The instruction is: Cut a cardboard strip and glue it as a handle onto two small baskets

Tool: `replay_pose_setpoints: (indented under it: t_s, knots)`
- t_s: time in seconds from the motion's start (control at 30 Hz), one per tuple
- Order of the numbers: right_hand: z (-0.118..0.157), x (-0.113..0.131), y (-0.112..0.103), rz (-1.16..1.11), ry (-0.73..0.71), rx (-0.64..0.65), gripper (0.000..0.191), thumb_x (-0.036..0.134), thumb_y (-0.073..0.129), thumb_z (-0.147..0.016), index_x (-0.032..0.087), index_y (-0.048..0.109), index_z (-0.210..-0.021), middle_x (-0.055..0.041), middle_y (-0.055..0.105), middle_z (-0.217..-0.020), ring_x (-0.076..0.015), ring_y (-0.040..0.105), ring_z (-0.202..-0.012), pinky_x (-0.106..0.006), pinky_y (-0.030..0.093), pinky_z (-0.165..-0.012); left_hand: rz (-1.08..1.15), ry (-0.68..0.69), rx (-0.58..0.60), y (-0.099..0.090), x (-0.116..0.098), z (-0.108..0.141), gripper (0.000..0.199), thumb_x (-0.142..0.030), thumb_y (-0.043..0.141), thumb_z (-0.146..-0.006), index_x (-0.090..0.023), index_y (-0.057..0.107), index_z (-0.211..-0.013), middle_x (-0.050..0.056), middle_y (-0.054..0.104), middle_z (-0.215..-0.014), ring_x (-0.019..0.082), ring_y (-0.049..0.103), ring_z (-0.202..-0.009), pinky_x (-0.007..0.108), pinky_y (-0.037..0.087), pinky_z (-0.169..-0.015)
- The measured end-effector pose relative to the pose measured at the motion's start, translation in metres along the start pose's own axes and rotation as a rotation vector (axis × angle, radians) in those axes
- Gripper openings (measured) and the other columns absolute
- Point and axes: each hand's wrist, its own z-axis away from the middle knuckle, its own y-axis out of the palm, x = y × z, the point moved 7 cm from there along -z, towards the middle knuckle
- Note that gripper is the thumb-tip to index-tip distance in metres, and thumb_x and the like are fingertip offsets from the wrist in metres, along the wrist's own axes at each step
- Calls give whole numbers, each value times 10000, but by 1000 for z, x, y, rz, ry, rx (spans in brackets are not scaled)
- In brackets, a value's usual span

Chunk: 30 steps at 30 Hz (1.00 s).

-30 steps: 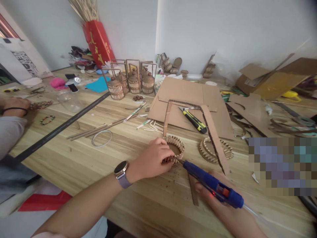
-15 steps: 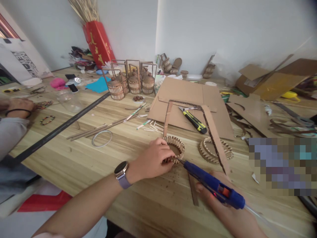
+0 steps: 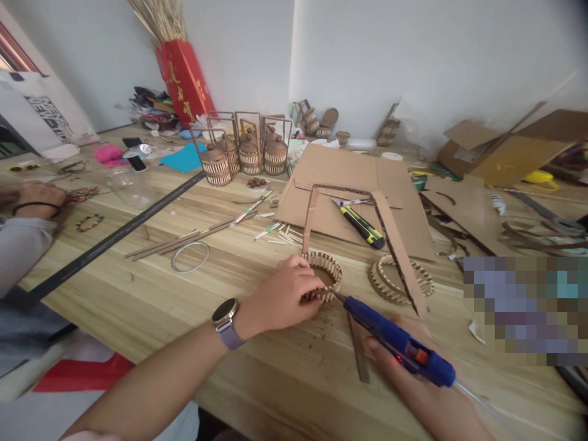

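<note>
My left hand [image 3: 294, 291], with a watch on its wrist, has its fingers closed on the near left rim of a small slatted ring [image 3: 333, 269] lying on the table. My right hand [image 3: 404, 361] is wrapped round a blue glue gun [image 3: 395, 337], whose nozzle points left at the ring's near rim beside my left fingertips. A bent cardboard strip [image 3: 397, 245] runs from the ring over to the right, its right end lying across a second slatted ring [image 3: 379, 278]. Under the glue gun lies a flat brown strip [image 3: 358, 352].
A yellow-black cutter [image 3: 361, 225] rests on cardboard sheets [image 3: 331, 165]. Several small lidded baskets [image 3: 215, 165] stand behind, left of the sheets. A metal ring [image 3: 173, 260] and thin sticks [image 3: 160, 246] lie left. Another person's hand [image 3: 41, 196] rests at the far left.
The glue gun's nozzle has shifted slightly right, a little away from my left fingertips. The right end of the cardboard strip has moved slightly up and left. My left hand stays on the ring.
</note>
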Motion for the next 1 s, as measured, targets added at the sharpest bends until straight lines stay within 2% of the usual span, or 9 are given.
replay_pose_setpoints:
  t_s: [0.2,0.3,0.7,0.9,1.0]
  knots:
    - [5,1,3,-78,130,-30,257,506,597,-873,274,652,-778,-11,628,-732,-221,594,-693,-359,461,-646,17,-16,-23,0,0,0,54,-184,645,-872,-164,653,-822,56,658,-809,230,535,-998,358,458,-885]
    - [5,4,4,-124,136,-22,272,512,588,-884,271,660,-782,-29,636,-755,-232,600,-726,-377,461,-666,25,-27,-19,-1,0,0,12,-166,650,-858,-176,656,-855,52,667,-833,230,538,-1004,360,464,-886]
    - [5,8,5,-135,106,-1,321,513,587,-889,265,600,-685,-32,593,-674,-230,567,-662,-402,461,-664,43,-13,-23,0,0,1,35,-171,637,-866,-182,665,-885,54,668,-841,234,533,-1017,370,464,-896]
    - [4,7,5,-100,103,-1,360,554,569,-886,269,557,-667,-15,547,-640,-222,529,-636,-382,432,-628,43,-14,-24,0,0,0,48,-166,633,-860,-187,668,-887,57,675,-845,238,535,-1014,381,463,-905]
    - [3,8,4,-76,84,-17,335,514,570,-887,270,529,-661,5,517,-619,-210,515,-611,-357,404,-602,41,10,-43,-1,-1,0,39,-158,643,-855,-175,667,-881,57,672,-833,235,537,-997,376,460,-903]
